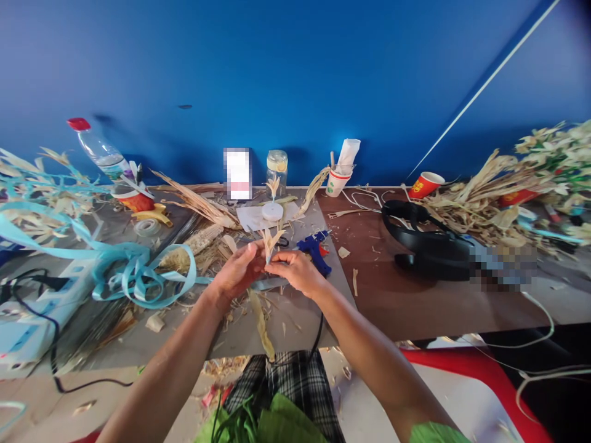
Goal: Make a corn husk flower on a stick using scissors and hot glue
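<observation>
Both hands meet over the grey work mat [295, 320], pinching a small corn-husk flower [270, 241] whose pale pointed leaves stick up between the fingers. My left hand [237, 271] is closed on its lower part from the left. My right hand [298, 271] is closed on it from the right. A long husk strip [261, 326] hangs down below the hands. A blue glue gun [314, 249] lies just behind my right hand.
Light blue ribbon [133, 271] coils at left beside a white power strip [32, 320]. A bottle [99, 151], a jar [277, 169], paper cups [337, 178] and a finished husk flower on a white base [273, 206] stand at the back. Black headphones [425, 243] and dried husks [489, 191] lie right.
</observation>
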Available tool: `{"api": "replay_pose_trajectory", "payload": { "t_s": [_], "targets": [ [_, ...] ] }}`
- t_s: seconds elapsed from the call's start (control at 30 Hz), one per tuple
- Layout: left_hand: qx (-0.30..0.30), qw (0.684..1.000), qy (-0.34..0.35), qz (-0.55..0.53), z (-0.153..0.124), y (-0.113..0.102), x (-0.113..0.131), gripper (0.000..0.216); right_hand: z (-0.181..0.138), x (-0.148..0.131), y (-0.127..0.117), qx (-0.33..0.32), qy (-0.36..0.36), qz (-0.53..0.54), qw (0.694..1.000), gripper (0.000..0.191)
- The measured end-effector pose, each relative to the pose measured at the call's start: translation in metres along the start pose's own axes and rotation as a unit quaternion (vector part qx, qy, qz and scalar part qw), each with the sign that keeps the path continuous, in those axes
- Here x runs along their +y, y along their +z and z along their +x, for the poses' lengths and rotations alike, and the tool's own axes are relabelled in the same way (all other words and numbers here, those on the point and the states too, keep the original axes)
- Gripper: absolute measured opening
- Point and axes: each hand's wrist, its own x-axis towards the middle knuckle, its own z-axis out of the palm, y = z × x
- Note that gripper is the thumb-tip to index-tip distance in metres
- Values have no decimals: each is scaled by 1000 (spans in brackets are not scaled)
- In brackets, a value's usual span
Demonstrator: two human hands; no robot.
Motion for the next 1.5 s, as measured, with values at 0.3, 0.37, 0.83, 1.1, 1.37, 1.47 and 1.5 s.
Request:
{"api": "replay_pose_trajectory", "payload": {
  "t_s": [0.3,0.37,0.83,1.1,1.37,1.47,1.5],
  "targets": [
    [23,999,-32,19,-1,-1,-1,23,3,8,1,-21,47,98,994,28],
    [23,999,-30,16,-1,-1,-1,21,4,9,1,-20,53,99,993,28],
    [11,1000,-22,1,-2,-1,5,20,7,16,-1,-25,21,8,999,26],
    [75,997,-24,-5,3,-2,-2,26,3,8,3,-2,-39,-155,987,19],
    [19,999,-31,-31,-1,-5,2,44,-2,2,4,-12,-83,-196,977,25],
    [-25,999,-41,-22,-5,-9,7,43,0,3,1,-30,-75,-134,988,27],
    [-26,999,-38,-11,-6,-9,8,39,0,4,0,-35,-66,-115,990,27]
  ]
}}
